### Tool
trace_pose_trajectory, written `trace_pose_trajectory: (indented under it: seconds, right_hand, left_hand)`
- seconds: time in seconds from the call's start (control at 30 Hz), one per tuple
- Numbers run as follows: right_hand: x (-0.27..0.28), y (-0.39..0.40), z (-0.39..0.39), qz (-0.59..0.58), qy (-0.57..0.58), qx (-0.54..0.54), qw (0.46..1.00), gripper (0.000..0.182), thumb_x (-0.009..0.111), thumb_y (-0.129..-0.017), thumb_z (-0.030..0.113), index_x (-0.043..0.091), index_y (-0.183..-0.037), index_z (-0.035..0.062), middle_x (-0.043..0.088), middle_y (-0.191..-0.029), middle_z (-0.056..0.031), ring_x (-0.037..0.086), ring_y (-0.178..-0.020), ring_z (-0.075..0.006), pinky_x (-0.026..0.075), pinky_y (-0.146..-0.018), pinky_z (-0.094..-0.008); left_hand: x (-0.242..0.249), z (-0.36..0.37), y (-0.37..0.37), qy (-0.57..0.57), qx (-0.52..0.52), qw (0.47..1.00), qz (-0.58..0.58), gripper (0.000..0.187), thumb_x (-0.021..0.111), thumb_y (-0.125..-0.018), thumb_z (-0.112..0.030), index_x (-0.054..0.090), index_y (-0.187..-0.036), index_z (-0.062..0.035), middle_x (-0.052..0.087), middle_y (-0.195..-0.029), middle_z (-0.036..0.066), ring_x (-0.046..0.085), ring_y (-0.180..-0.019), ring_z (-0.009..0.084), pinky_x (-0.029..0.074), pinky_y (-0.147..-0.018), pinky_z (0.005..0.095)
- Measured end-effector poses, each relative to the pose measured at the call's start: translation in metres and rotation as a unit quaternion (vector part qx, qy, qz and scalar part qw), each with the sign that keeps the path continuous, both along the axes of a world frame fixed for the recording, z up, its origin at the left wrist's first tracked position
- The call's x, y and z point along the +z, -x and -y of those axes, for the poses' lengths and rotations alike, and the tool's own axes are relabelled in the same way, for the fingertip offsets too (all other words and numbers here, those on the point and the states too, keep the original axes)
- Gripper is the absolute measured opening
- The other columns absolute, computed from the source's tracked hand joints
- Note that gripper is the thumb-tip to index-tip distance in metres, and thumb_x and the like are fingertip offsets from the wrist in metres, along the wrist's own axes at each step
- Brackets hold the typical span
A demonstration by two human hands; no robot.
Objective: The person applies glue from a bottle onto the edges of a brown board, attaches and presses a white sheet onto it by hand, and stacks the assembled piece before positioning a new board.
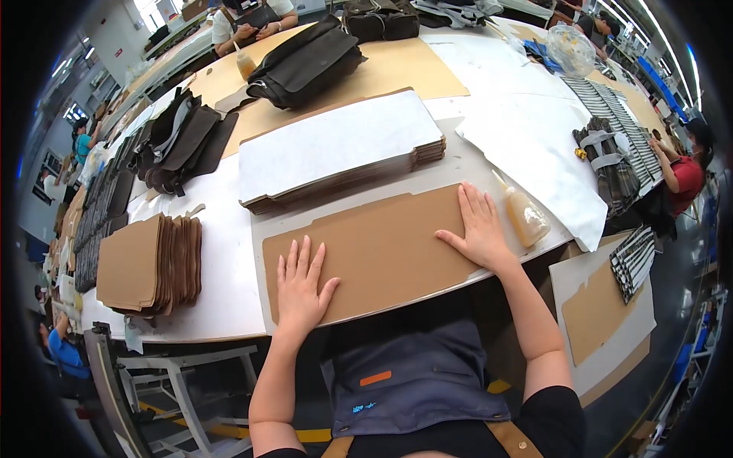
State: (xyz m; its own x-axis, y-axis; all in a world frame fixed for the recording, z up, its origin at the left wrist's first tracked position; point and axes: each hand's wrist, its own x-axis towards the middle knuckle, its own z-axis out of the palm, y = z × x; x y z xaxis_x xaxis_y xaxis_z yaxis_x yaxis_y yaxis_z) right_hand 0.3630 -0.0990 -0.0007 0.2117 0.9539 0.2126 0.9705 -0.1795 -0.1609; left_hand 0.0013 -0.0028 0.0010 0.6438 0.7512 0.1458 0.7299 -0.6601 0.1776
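A flat brown panel lies along the table's near edge. My left hand rests on its left end with the fingers spread. On the panel's right end lies my right hand, its fingers stretched and thumb apart. Just right of that hand, a glue bottle with a pointed nozzle leans on the table. Beyond the panel sits a stack of long panels with a white top. At the left stands a pile of smaller brown pieces.
Dark bag parts lie at the left, and a black bag sits behind the stack. White sheets cover the right side. A person in red works at far right, another across the table.
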Motion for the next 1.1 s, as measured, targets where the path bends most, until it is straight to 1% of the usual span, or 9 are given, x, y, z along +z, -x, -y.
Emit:
trace_pose_trajectory:
  seconds: [0.17,0.27,0.3,0.4,0.47,0.6,0.7,0.9,1.1]
  right_hand:
    - [0.012,-0.002,0.026,-0.199,-0.135,0.05,0.969,0.085,0.075,-0.084,0.043,0.037,-0.145,-0.0014,0.04,-0.148,-0.0218,0.033,-0.14,-0.0372,0.021,-0.118,-0.048]
    - [0.025,-0.01,0.059,0.046,-0.25,-0.097,0.962,0.079,0.081,-0.08,0.033,0.042,-0.141,-0.0001,0.05,-0.136,-0.0211,0.044,-0.129,-0.0397,0.032,-0.111,-0.0462]
    - [0.025,-0.014,0.065,0.065,-0.268,-0.153,0.949,0.079,0.081,-0.08,0.034,0.042,-0.14,-0.0007,0.052,-0.132,-0.0214,0.046,-0.126,-0.0399,0.034,-0.108,-0.0458]
    - [0.011,-0.035,0.081,0.024,-0.308,-0.256,0.916,0.079,0.082,-0.079,0.035,0.043,-0.137,-0.0021,0.055,-0.124,-0.0226,0.051,-0.118,-0.0399,0.04,-0.102,-0.0455]
    - [-0.025,-0.058,0.087,-0.132,-0.313,-0.249,0.907,0.08,0.083,-0.079,0.036,0.043,-0.135,-0.003,0.055,-0.122,-0.0237,0.052,-0.116,-0.0393,0.041,-0.101,-0.0465]
    - [-0.002,-0.043,0.078,-0.344,-0.308,-0.265,0.847,0.073,0.084,-0.081,0.033,0.043,-0.13,-0.0019,0.054,-0.124,-0.0178,0.054,-0.114,-0.0262,0.043,-0.1,-0.0382]
    - [0.0,-0.044,0.079,-0.413,-0.393,-0.195,0.798,0.07,0.083,-0.084,0.028,0.041,-0.132,0.0006,0.054,-0.122,-0.0119,0.053,-0.115,-0.0196,0.043,-0.1,-0.032]
    - [0.032,-0.038,0.08,-0.471,-0.381,-0.127,0.786,0.065,0.08,-0.086,0.023,0.042,-0.135,0.0045,0.054,-0.122,-0.0067,0.053,-0.117,-0.0164,0.043,-0.102,-0.0306]
    - [0.04,-0.023,0.064,-0.407,-0.373,-0.116,0.826,0.059,0.081,-0.085,0.02,0.048,-0.132,0.0072,0.052,-0.121,-0.0054,0.052,-0.112,-0.0169,0.043,-0.099,-0.0301]
  left_hand:
    - [0.002,-0.002,0.004,0.009,-0.013,0.999,0.032,0.06,0.056,-0.096,-0.043,0.046,-0.147,-0.0126,0.033,-0.158,0.014,0.025,-0.147,0.0345,0.018,-0.119,0.0524]
    - [0.0,-0.029,0.019,0.143,-0.03,0.98,0.138,0.051,0.055,-0.098,-0.038,0.053,-0.139,-0.0091,0.04,-0.153,0.014,0.031,-0.144,0.0341,0.024,-0.117,0.05]
    - [0.008,-0.038,0.021,0.12,-0.047,0.977,0.168,0.04,0.056,-0.099,-0.031,0.061,-0.129,-0.0043,0.054,-0.14,0.016,0.048,-0.132,0.0317,0.037,-0.108,0.0435]
    - [0.035,-0.065,0.024,0.3,0.025,0.92,0.251,0.035,0.059,-0.099,-0.027,0.064,-0.123,-0.0013,0.066,-0.121,0.012,0.061,-0.113,0.0232,0.046,-0.096,0.0344]
    - [0.042,-0.085,0.024,0.295,0.062,0.912,0.28,0.033,0.059,-0.1,-0.025,0.065,-0.122,-0.0011,0.069,-0.111,0.009,0.061,-0.105,0.0169,0.047,-0.091,0.0298]
    - [0.027,-0.13,0.032,0.25,0.074,0.878,0.402,0.031,0.057,-0.102,-0.024,0.067,-0.119,-0.0007,0.07,-0.101,0.005,0.06,-0.098,0.0108,0.047,-0.088,0.0261]
    - [0.009,-0.139,0.041,0.196,0.128,0.829,0.509,0.027,0.053,-0.104,-0.021,0.066,-0.115,0.0002,0.067,-0.097,0.005,0.06,-0.092,0.0109,0.047,-0.087,0.0263]
    - [0.001,-0.149,0.058,0.153,0.203,0.77,0.586,0.024,0.051,-0.104,-0.021,0.067,-0.116,-0.007,0.064,-0.093,-0.003,0.055,-0.086,0.0046,0.04,-0.071,0.0206]
    - [-0.003,-0.149,0.065,0.178,0.211,0.732,0.624,0.024,0.052,-0.104,-0.022,0.066,-0.118,-0.0084,0.063,-0.095,-0.004,0.054,-0.087,0.0032,0.04,-0.073,0.02]
